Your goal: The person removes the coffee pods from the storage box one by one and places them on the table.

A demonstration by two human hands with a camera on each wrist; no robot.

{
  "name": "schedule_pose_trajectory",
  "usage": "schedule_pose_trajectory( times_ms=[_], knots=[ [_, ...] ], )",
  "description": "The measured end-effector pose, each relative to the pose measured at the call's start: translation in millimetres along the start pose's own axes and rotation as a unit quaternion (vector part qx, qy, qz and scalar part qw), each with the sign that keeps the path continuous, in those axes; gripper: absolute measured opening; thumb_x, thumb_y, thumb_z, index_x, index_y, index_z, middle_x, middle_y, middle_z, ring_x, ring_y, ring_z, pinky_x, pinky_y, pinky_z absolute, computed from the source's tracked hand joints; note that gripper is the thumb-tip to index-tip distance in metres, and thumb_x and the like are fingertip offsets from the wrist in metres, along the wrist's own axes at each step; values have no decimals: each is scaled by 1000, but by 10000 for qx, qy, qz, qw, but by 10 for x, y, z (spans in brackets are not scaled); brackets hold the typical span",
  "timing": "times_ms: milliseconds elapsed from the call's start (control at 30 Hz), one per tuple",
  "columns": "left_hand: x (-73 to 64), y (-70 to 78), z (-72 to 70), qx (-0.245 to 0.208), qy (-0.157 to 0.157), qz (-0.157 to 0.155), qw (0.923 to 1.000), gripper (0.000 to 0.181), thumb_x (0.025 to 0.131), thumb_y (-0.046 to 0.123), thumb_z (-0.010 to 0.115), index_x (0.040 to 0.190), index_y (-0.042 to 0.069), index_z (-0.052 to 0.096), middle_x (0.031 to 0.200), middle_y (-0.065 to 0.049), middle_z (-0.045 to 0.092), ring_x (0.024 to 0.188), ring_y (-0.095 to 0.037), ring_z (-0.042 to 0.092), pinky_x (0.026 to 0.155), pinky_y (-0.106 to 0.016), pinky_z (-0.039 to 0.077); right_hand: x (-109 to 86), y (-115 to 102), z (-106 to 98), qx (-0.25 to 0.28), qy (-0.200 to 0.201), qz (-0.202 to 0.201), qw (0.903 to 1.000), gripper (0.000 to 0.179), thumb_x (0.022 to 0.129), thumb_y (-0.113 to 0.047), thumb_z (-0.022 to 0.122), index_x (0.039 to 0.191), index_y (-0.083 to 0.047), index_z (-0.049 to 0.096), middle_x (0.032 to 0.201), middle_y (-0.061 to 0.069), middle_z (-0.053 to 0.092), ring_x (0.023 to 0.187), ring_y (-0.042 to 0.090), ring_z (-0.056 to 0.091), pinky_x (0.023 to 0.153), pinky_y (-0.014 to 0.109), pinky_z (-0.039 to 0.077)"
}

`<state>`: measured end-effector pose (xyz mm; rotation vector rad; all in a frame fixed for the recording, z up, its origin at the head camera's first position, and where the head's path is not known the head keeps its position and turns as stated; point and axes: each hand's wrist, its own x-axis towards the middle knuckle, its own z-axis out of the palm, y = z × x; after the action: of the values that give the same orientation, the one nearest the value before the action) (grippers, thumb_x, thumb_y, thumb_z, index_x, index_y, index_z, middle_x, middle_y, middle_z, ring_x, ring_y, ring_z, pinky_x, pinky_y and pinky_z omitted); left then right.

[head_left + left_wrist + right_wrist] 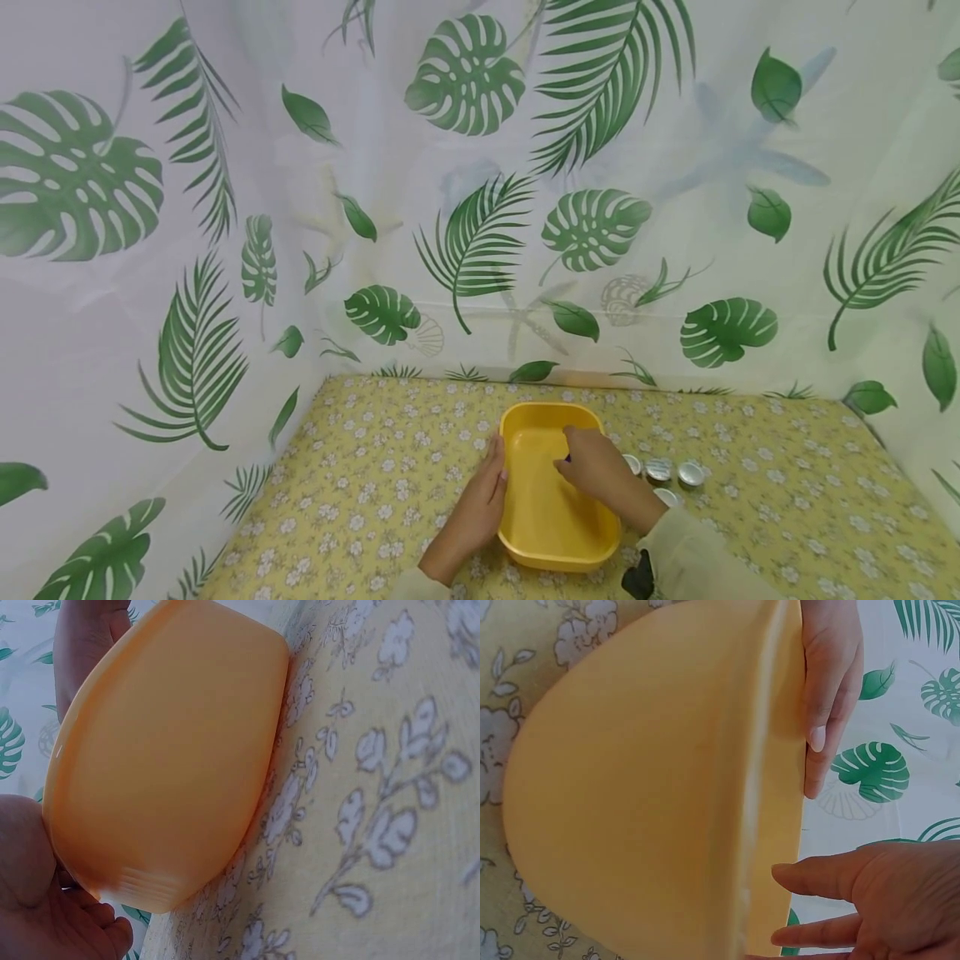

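A yellow plastic basin stands on the flowered cloth. My left hand holds its left side, thumb at the rim and fingers along the outer wall. In the left wrist view, the fingers of that left hand curl beside the basin wall. My right hand reaches in over the right rim. A small dark thing shows at its fingers in the head view. In the right wrist view, the right hand's thumb and fingers stand apart; what is lower in the basin is hidden.
Several small round silvery cups, one a ridged cup and another a pale-topped cup, stand right of the basin, partly behind my right forearm. A leaf-printed curtain closes off the back and sides.
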<state>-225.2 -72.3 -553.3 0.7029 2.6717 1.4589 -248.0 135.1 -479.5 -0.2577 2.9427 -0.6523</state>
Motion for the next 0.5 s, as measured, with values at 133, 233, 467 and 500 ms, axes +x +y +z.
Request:
schedule_pose_trajectory(
  times_ms=[133,233,467,500],
  knots=[
    [-1,7,7,3,22,3,10000,54,114,20,27,160,-2,10,168,-14,4,155,-30,10,123,-52,14,6,-7,18,38,-111,145,9998,33,92,-17,77,114,5,63,81,7,62,65,17,57,58,29,51],
    [-6,11,12,-10,15,-12,10000,54,114,20,27,160,-2,10,168,-17,4,155,-30,10,123,-52,14,7,-3,35,-16,-114,148,9998,25,92,-16,77,103,1,63,76,5,57,62,17,54,56,28,48],
    [-11,12,1,19,22,-10,10000,54,114,19,27,160,-3,10,167,-16,5,155,-31,10,123,-54,15,28,21,82,-100,-50,-29,9999,18,92,-13,77,93,-1,64,72,5,58,60,17,54,55,29,47],
    [-11,12,-1,31,37,-3,10000,54,114,19,27,160,-3,11,167,-16,5,154,-31,11,123,-54,15,29,22,86,-92,-45,-52,9999,17,92,-13,76,92,-1,64,71,5,57,60,17,53,55,28,47]
  ],
)
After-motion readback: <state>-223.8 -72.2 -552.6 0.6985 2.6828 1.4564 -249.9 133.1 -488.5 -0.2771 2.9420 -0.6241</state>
